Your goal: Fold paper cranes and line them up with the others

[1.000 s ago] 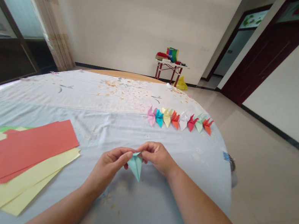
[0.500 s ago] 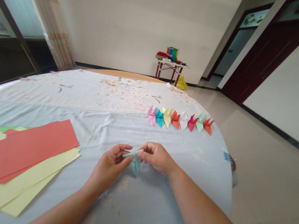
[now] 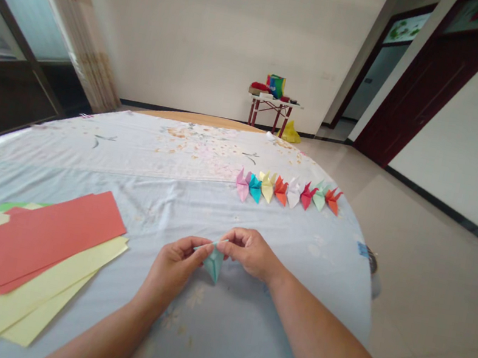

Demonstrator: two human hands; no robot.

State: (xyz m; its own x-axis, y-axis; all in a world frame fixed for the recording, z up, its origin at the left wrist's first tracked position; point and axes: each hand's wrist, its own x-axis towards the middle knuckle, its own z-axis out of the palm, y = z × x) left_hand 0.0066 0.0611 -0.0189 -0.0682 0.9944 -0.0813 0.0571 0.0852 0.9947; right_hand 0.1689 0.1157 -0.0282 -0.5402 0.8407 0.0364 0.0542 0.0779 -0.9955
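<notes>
A small teal folded paper piece (image 3: 213, 263) hangs between my two hands just above the table. My left hand (image 3: 175, 266) pinches its left upper corner with thumb and fingertips. My right hand (image 3: 250, 252) pinches the right upper corner, fingers curled. The paper's point hangs downward. Beyond my hands, a row of several folded paper figures (image 3: 287, 191) in pink, blue, yellow, orange, white, red and green stands on the table.
A light blue flowered cloth covers the round table (image 3: 142, 149). A stack of loose red, yellow and green paper sheets (image 3: 22, 252) lies at the near left. The table's edge falls away at the right to a tiled floor. A small side table (image 3: 272, 108) stands by the far wall.
The teal piece was folded narrower and lifted slightly; my hands have drawn a little closer together and farther from me. The row of figures and the sheets have not moved.
</notes>
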